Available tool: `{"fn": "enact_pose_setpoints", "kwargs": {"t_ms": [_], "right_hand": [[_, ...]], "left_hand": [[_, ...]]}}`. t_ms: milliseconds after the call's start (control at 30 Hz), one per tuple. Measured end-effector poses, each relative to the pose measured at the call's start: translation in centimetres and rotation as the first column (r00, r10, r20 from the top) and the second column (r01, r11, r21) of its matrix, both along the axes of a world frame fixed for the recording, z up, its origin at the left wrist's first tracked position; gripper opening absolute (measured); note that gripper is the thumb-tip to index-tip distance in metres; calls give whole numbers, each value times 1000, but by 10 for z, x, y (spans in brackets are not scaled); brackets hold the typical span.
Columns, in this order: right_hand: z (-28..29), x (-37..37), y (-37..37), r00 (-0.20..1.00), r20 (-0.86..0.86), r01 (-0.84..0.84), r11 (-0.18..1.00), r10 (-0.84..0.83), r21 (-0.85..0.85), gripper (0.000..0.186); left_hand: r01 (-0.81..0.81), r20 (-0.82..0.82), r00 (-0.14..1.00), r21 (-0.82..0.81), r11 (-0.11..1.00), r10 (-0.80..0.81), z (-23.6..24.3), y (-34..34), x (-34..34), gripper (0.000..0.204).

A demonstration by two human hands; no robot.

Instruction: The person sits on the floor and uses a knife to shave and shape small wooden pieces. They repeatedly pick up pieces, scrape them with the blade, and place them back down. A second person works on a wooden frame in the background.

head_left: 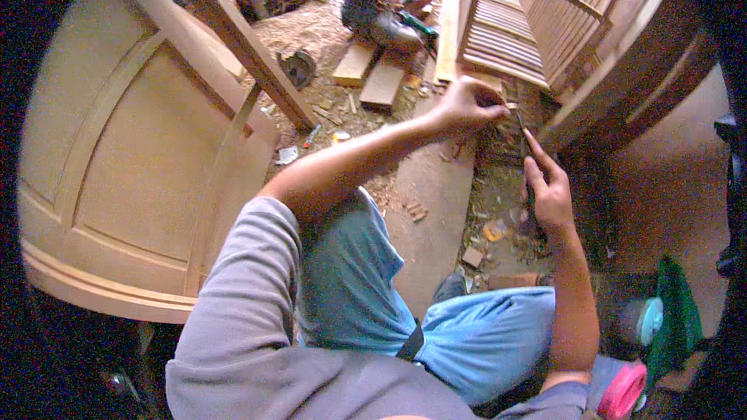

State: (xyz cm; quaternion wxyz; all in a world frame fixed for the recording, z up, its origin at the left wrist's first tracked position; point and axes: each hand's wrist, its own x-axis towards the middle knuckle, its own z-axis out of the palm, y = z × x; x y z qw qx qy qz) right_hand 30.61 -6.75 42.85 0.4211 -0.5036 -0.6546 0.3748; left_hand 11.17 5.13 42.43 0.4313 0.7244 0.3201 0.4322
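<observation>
My left hand (467, 105) is stretched forward with its fingers pinched together. At its fingertips shows a small pale piece (510, 106), apparently wood, too small to make out fully. My right hand (551, 196) is closed round a thin dark bladed tool (521, 124), with the index finger laid along it. The tool's tip reaches up to the small piece, close to my left fingertips. Whether the tool is a chisel or a knife cannot be told, since its handle is mostly hidden by the hand.
A panelled wooden door (148, 163) stands at left, beside an upright post (249, 47). Slatted wooden frames (506, 23) lean at the far right. Ahead, another person (373, 0) is by short wood blocks (384, 82). Shavings litter the floor around a long board (428, 210). Green cloth (675, 315) lies right.
</observation>
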Motion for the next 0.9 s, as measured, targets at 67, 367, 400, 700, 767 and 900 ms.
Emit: {"fn": "enact_pose_setpoints", "kwargs": {"t_ms": [67,367,400,700,767,900], "right_hand": [[-5,2,4,998,69,-24,979,10,201,41],[-6,-9,0,974,-140,121,931,-178,-344,41],[-4,-13,4,953,-228,132,950,-200,-283,41],[-27,94,37,641,-397,571,754,-657,-325,44],[-42,101,36,803,-381,419,888,-459,-189,43],[-42,66,52,890,-347,263,955,-294,-136,43]], "left_hand": [[-84,-84,991,185,979,101,0,-3,0,21],[-48,-212,974,127,991,74,9,-8,6,14],[-33,-203,977,157,987,65,9,-7,8,14],[156,-237,965,195,968,-108,-4,-17,4,26],[100,-258,964,160,982,-56,-10,-9,-12,30],[13,-211,977,70,997,2,-16,8,-46,21]]}}
